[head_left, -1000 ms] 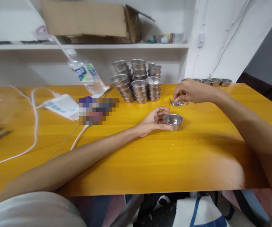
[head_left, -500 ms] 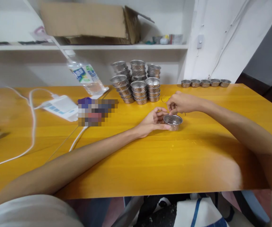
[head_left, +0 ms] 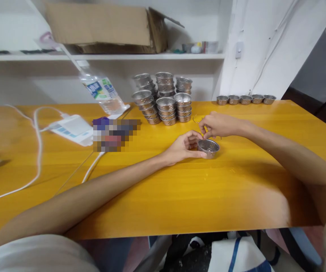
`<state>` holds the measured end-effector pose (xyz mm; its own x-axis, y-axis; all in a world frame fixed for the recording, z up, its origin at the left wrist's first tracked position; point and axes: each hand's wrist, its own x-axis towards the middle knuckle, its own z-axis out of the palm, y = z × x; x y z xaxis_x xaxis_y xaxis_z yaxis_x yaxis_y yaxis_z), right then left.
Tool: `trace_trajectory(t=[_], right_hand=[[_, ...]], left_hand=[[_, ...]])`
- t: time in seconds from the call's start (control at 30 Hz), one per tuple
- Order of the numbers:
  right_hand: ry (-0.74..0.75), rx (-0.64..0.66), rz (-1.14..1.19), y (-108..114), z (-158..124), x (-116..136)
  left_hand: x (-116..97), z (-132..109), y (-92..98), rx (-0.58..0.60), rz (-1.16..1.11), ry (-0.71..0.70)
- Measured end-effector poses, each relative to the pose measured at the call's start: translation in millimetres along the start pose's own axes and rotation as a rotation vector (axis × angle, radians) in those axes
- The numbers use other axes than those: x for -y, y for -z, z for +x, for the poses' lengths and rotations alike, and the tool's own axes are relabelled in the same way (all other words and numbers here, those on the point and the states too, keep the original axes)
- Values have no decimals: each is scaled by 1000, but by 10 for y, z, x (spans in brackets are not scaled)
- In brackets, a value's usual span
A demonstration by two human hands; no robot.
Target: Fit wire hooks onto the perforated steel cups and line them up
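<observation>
A small round metal cup with holes punched in it is upright on the table, its opening facing up. My left hand is closed on its left side, thumb at the front and fingers behind. My right hand is just above the cup's back rim, fingertips pinched together. A thin curved wire sticks out to the left of the right hand, and a short dark end shows below it. The fingers hide the middle of the wire. Whether the wire touches the cup, I cannot tell.
Several stacks of perforated metal cups stand behind my hands. A row of single cups lines the table's back edge. To the left are a tilted plastic bottle, a white device and white cables. A cardboard box sits on the shelf.
The cup has shifted slightly to the right and tilted a little, with my left hand still on it. My right hand stays pinched almost in the same place.
</observation>
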<state>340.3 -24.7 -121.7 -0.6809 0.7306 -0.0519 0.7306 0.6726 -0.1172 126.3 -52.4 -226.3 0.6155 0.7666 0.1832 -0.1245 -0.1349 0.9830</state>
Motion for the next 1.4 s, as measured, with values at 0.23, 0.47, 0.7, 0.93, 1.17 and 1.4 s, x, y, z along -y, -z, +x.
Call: trace_trajectory(t=[0.23, 0.47, 0.7, 0.93, 1.17, 1.4], right_hand=[[-123, -23, 260, -93, 59, -64], [-48, 152, 804, 70, -48, -147], [12, 150, 1079, 32, 24, -268], [31, 251, 1135, 30, 18, -291], [43, 238, 1211, -106, 91, -271], [37, 93, 1211, -246, 150, -149]], left_hand=[[2, -27, -9, -6, 110, 69], [-31, -9, -50, -78, -32, 102], [14, 48, 16, -170, -253, 53], [-13, 54, 72, -135, -344, 23], [-49, 48, 49, -120, -403, 21], [-5, 50, 64, -174, -361, 10]])
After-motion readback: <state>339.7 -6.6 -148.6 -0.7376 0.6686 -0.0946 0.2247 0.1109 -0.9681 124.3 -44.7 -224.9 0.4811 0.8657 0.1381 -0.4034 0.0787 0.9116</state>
